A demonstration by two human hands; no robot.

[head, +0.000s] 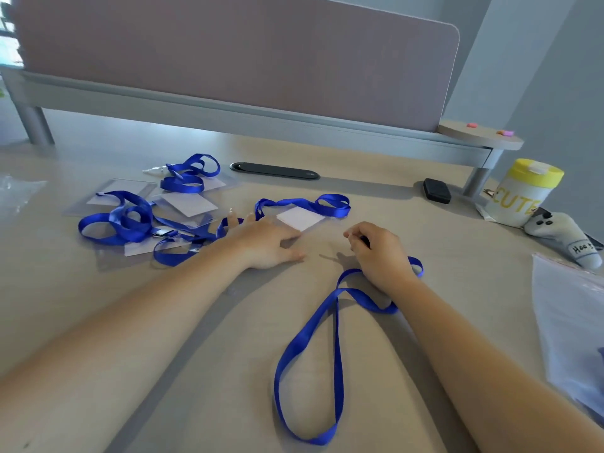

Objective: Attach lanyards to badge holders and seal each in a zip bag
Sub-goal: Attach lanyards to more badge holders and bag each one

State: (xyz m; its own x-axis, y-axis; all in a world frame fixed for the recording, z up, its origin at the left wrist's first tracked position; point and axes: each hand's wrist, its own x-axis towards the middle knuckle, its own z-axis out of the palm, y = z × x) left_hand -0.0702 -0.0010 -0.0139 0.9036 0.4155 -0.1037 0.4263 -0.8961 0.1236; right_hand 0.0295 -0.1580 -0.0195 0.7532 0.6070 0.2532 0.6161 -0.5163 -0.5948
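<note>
Lying nearest on the beige counter [196,371], a long blue ribbon lanyard [336,348] runs its loop lengthwise from the near edge away toward the right hand [379,253], whose curled fingers pinch its far end; the clip there is hidden. The left hand [264,243] lies spread, flat on a clear plastic badge holder with a white card [300,218], partly covered. Beyond, left, more blue lanyards and clear holders [143,217] lie tangled, hard to count.
</note>
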